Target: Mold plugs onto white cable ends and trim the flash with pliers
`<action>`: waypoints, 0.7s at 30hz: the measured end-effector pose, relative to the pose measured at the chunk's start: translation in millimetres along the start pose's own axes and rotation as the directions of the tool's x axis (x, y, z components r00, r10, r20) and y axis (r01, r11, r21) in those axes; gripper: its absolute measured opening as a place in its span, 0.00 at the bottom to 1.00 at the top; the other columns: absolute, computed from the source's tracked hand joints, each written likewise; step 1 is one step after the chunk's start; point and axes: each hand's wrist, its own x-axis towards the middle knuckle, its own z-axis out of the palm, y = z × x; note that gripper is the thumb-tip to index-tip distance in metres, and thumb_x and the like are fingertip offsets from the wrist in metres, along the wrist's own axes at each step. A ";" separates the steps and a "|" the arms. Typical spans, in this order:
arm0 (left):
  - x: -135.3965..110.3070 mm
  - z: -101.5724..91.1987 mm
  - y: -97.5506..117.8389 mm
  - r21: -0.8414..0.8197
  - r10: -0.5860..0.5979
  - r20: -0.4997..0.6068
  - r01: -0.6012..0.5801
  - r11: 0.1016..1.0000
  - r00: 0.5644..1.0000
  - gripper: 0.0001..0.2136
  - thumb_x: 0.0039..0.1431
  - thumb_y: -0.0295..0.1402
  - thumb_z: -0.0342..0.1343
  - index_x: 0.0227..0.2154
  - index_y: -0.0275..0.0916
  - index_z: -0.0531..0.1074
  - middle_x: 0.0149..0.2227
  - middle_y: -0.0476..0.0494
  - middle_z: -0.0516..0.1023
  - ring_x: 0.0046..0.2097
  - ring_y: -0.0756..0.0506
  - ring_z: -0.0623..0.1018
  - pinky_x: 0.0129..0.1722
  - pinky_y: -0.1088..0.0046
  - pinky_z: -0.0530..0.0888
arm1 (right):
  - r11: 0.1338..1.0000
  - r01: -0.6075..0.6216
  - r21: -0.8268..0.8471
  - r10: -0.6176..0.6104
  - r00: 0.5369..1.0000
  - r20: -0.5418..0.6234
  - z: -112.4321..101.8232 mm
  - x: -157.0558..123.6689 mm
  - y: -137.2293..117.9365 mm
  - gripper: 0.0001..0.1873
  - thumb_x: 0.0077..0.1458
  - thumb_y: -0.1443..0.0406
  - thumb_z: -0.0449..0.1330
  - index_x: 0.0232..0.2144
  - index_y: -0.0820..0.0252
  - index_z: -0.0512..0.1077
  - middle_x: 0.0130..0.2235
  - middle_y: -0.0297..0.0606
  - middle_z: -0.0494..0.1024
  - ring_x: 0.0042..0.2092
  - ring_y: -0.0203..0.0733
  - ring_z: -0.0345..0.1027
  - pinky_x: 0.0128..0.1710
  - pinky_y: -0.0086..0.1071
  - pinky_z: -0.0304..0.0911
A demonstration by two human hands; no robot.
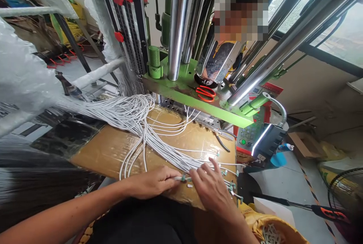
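Observation:
My left hand (159, 181) is closed, its thumb and fingers pinching a few white cables (177, 178) low over the brown board. A green end piece (183, 177) on one cable sits between my two hands. My right hand (208, 183) is bent round the tip of that cable, its outer fingers raised and apart; its thumb is hidden. Beyond both hands a thick bundle of white cables (167, 153) runs across the board, and several green-tipped ends (232, 186) stick out to the right. A small white piece (190, 186) lies just below the green end piece.
The brown board (102, 149) lies before a green press plate (181, 89) between steel columns. Red-handled scissors (206, 93) rest on the plate. Pliers (222, 142) lie at the board's right. A control box (246, 136) and a yellow sack (261, 221) stand right. Another person is behind the press.

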 end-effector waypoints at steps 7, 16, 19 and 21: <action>2.2 -5.4 -11.3 -0.348 -0.094 0.112 0.128 0.929 0.989 0.20 0.62 0.50 0.49 0.27 0.36 0.67 0.21 0.52 0.64 0.22 0.52 0.61 0.22 0.77 0.57 | 0.722 -0.205 0.660 0.351 0.932 -0.094 17.8 -8.0 7.9 0.31 0.58 0.77 0.43 0.62 0.56 0.54 0.56 0.43 0.71 0.54 0.40 0.68 0.49 0.34 0.70; 14.0 -7.1 -2.5 -0.436 -0.071 0.061 0.091 0.895 0.996 0.20 0.61 0.51 0.52 0.32 0.35 0.72 0.19 0.54 0.62 0.20 0.54 0.56 0.19 0.77 0.50 | 0.591 -0.172 0.788 0.301 0.953 -0.018 21.7 13.6 -7.8 0.45 0.48 0.79 0.45 0.67 0.55 0.41 0.68 0.41 0.53 0.66 0.41 0.51 0.61 0.42 0.59; 15.3 -6.8 -4.8 -0.499 -0.070 0.016 0.068 0.864 0.997 0.19 0.60 0.48 0.54 0.38 0.35 0.72 0.23 0.52 0.67 0.21 0.55 0.58 0.20 0.78 0.52 | 0.716 -0.117 0.689 0.158 0.988 0.004 20.8 14.9 8.8 0.45 0.47 0.79 0.45 0.67 0.57 0.41 0.67 0.41 0.56 0.65 0.42 0.53 0.60 0.41 0.60; 18.0 -5.5 -5.7 -0.540 -0.109 -0.064 0.057 0.840 0.992 0.18 0.58 0.47 0.56 0.32 0.33 0.72 0.23 0.51 0.67 0.22 0.55 0.59 0.21 0.79 0.54 | 0.872 -0.164 0.461 0.185 0.983 -0.001 24.7 20.1 33.0 0.40 0.50 0.79 0.45 0.66 0.57 0.49 0.61 0.41 0.66 0.61 0.42 0.60 0.57 0.39 0.62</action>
